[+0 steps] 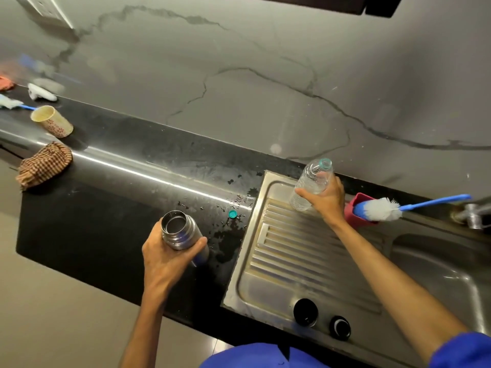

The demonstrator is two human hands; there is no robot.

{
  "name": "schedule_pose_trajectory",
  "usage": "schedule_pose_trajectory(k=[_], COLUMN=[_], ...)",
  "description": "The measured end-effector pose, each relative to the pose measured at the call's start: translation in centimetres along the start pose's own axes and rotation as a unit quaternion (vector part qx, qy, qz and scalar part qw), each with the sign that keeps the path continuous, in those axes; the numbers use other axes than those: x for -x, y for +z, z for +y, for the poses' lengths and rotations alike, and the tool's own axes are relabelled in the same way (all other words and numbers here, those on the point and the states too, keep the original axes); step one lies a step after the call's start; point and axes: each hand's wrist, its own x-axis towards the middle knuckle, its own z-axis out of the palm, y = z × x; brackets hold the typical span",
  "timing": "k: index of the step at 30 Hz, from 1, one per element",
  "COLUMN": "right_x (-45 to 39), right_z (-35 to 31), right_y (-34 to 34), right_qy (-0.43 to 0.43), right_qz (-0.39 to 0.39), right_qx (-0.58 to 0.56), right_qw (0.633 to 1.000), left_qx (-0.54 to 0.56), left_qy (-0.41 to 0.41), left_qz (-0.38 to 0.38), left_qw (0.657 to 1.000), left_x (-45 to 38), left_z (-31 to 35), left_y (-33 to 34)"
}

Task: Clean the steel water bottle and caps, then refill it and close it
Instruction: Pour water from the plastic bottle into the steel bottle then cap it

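Note:
My left hand [166, 254] grips the uncapped steel water bottle [178, 229], upright over the wet black counter [101, 208]. My right hand [325, 200] holds a clear plastic water bottle [310, 181], open at the top, at the far edge of the steel drainboard [292, 264]. Its small teal cap [232, 214] lies on the counter between the two bottles. Two black caps, a larger one [305, 312] and a smaller one [340, 328], sit on the near edge of the drainboard.
A blue-handled bottle brush [382, 208] leans out of a red holder [357, 211] behind the sink [451, 274]; a tap [473, 216] is at far right. On the left of the counter lie a checked cloth [43, 166], a patterned cup [51, 121] and other rags.

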Motion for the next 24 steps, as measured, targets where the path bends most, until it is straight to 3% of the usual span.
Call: schedule_pose_trajectory(k=[8, 11, 13, 17, 21, 24], right_x=[1.4, 3.9, 6.0, 9.7, 9.8, 8.8], right_z=[2.6, 3.9, 3.0, -1.3, -5.4, -7.4], right_y=[1.3, 2.6, 3.5, 7.1, 12.6, 16.5], right_qy=[0.154, 0.227, 0.185, 0.001, -0.170, -0.237], right_qz=[-0.095, -0.137, -0.156, -0.209, -0.227, -0.233], right_qx=[-0.014, 0.038, 0.074, 0.095, 0.128, 0.183], right_qw=[0.983, 0.964, 0.967, 0.973, 0.950, 0.925], left_qx=[0.004, 0.011, 0.014, 0.013, 0.011, 0.007], left_qy=[-0.003, -0.007, -0.012, -0.014, -0.033, -0.040], left_qz=[0.013, 0.028, 0.036, 0.051, 0.072, 0.090], left_qw=[1.000, 1.000, 0.999, 0.998, 0.997, 0.995], left_x=[1.2, 1.5, 1.8, 2.6, 3.1, 3.3], left_z=[-0.4, -0.8, -1.0, -1.4, -1.6, -1.4], left_y=[-0.2, -0.2, -0.3, -0.7, -1.6, -2.3])
